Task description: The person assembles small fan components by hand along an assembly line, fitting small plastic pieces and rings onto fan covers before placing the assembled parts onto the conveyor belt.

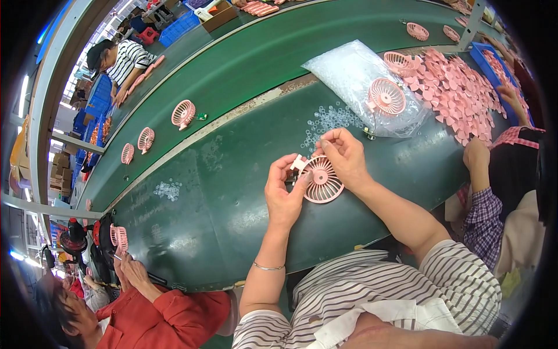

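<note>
Over the green work table (232, 232), my left hand (283, 192) grips a round pink fan housing (323, 181) with radial slats and a hub in its middle. Its thumb lies across the slats, and a short pale neck piece with a dark part sticks out beside the fingers. My right hand (347, 160) is closed at the housing's upper rim, thumb and fingertips pinched together. Whatever sits in that pinch is too small to make out. Just beyond my hands lies a scatter of small clear rings (331, 122).
A clear plastic bag (349, 70) carries another pink fan housing (386, 96). Right of it are heaped pink fan blades (453, 93) and a blue bin (494, 64). Beyond runs a green conveyor belt (232, 75) with pink housings. Co-workers sit left, right and across.
</note>
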`<act>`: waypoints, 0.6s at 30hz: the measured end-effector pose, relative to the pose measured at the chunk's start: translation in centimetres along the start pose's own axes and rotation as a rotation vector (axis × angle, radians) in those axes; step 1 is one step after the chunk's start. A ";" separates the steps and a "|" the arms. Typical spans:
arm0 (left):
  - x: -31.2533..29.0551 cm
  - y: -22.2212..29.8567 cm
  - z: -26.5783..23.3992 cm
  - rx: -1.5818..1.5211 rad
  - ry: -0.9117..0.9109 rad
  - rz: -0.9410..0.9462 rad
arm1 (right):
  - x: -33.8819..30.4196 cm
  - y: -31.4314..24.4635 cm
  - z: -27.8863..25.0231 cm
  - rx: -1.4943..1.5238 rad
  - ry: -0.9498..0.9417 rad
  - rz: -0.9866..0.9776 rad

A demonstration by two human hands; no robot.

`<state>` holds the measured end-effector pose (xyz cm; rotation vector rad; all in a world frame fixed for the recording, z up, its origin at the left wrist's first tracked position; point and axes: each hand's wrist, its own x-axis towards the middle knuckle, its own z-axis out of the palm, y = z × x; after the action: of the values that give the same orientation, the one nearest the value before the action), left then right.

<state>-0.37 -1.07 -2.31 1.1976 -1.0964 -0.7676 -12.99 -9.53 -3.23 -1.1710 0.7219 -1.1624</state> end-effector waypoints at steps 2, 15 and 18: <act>-0.2 -0.2 0.0 -0.043 0.022 -0.031 | 0.0 0.2 -0.2 -0.018 -0.004 -0.001; -0.6 0.6 0.1 0.184 0.071 -0.013 | 0.0 -1.5 -0.6 0.163 -0.185 0.323; -0.6 0.1 0.3 0.187 0.115 0.018 | 0.1 -1.6 -0.6 0.159 -0.210 0.342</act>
<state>-0.81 -0.59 -2.32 1.3706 -1.0998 -0.5847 -14.02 -9.75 -1.90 -0.9734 0.6277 -0.7827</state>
